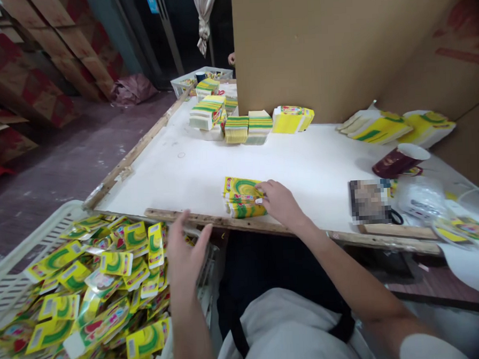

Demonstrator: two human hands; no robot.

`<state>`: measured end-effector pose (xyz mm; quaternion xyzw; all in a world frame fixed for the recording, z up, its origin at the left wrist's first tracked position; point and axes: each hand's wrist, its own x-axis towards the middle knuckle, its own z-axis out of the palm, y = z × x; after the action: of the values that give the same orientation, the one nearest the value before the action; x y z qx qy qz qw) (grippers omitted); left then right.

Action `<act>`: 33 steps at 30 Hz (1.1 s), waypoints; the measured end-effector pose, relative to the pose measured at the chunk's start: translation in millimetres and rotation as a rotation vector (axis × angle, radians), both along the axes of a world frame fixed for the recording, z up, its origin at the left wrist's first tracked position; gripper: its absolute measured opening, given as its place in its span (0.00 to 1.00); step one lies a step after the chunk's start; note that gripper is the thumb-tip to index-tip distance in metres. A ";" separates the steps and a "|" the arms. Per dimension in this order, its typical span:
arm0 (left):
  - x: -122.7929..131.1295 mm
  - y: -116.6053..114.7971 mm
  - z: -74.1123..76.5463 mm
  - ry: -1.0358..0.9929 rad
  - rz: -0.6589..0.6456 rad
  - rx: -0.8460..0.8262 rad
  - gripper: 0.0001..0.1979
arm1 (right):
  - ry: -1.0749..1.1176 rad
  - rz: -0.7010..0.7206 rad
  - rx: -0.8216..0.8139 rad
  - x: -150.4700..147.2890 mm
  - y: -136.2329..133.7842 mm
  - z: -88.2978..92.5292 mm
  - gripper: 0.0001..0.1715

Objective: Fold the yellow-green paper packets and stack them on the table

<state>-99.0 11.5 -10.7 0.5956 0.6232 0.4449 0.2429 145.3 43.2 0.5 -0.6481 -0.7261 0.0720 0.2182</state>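
My left hand [187,249] is raised over the right side of a white basket [70,210], its thumb and fingers apart and nothing between them. Many yellow and green packets [115,262] fill that basket. Near the front edge of the white table [175,175], my right hand [278,201] grips the right end of a small pile of yellow and green packets [242,196]. Its fingers are bent over the pile, with a small white piece showing at the fingertips.
Stacked packets [237,128] stand along a tall cardboard panel [297,48]. More stacks [381,126] lie right. A dark red cup [395,162], scissors [394,217] and a plastic bag [423,199] are at the right. Wooden strips [133,147] edge the table.
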 end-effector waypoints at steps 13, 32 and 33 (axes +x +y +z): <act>71.9 -19.7 5.0 -1.445 -0.084 0.052 0.21 | 0.978 0.410 -0.359 -77.2 -75.3 6.3 0.24; 49.7 -25.0 29.2 -0.325 -0.077 0.339 0.27 | 0.263 0.253 0.345 -15.6 -47.5 18.1 0.17; 47.3 -27.3 35.1 -0.246 -0.159 0.299 0.29 | 0.179 0.296 0.346 -12.5 -47.4 19.5 0.17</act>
<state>-51.7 -15.8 24.4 0.6134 0.4669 0.5812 0.2607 132.8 -4.2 19.9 -0.4788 -0.7923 0.0352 0.3764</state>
